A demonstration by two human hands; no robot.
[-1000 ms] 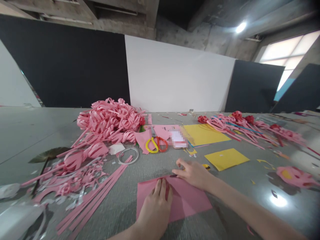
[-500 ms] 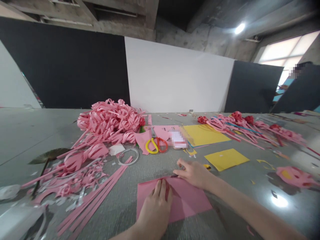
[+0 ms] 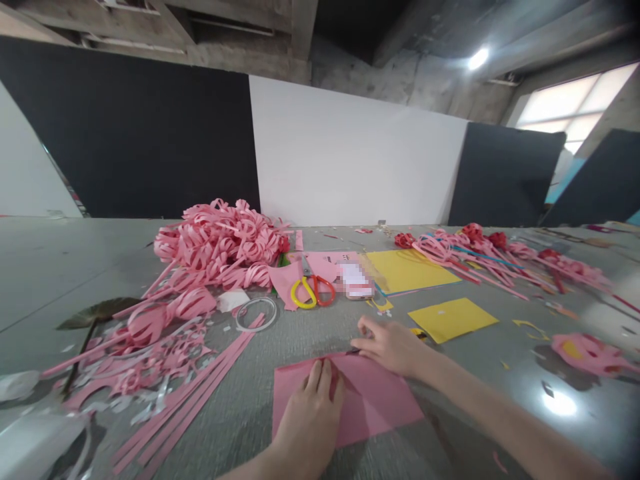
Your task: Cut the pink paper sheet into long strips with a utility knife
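A pink paper sheet [image 3: 380,407] lies on the grey surface in front of me, with a narrow strip showing along its far edge. My left hand [image 3: 315,407] rests flat on its left part, fingers extended. At the sheet's far edge, my right hand [image 3: 387,347] is closed, its fingers curled round something dark and thin that I cannot make out. Beyond the hands lie scissors [image 3: 314,291] with one yellow and one red handle. A phone [image 3: 357,281] is just to their right. Part of a yellow and black object [image 3: 419,333] shows behind my right hand.
Pink paper strips are heaped [image 3: 220,240] at the back left, with long strips [image 3: 195,400] and scraps nearer. A roll of tape [image 3: 256,315] lies beside them. Yellow sheets [image 3: 453,319] and pink and red paper flowers [image 3: 473,233] are to the right. Panels stand behind.
My right hand has shifted slightly right along the sheet's far edge. My left hand has stayed nearly still. The person at the far right has gone out of sight.
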